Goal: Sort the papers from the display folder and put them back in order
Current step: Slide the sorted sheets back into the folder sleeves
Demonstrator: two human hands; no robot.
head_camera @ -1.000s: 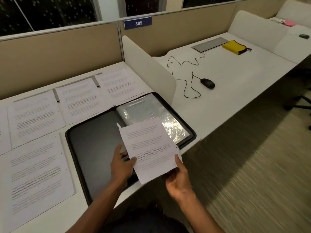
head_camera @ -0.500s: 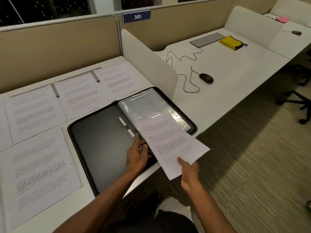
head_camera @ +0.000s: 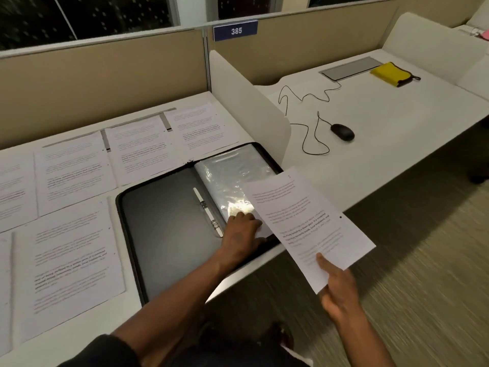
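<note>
We're at the re-insertion step: right hand (head_camera: 341,295) pinches the near corner of one printed sheet (head_camera: 304,223), thumb on top, holding it tilted over the right near edge of the open display folder (head_camera: 164,234), while the left hand (head_camera: 239,234) lies flat on the plastic sleeves (head_camera: 227,178) with fingers (head_camera: 244,217) together, likely feeling for the sleeve mouth. Other papers (head_camera: 71,263) lie spread on the surface (head_camera: 383,133) left of and beyond the folder. Next we'd need to open the top sleeve, square the sheet to it and slide it in; the page number is too blurred to confirm order.
</note>
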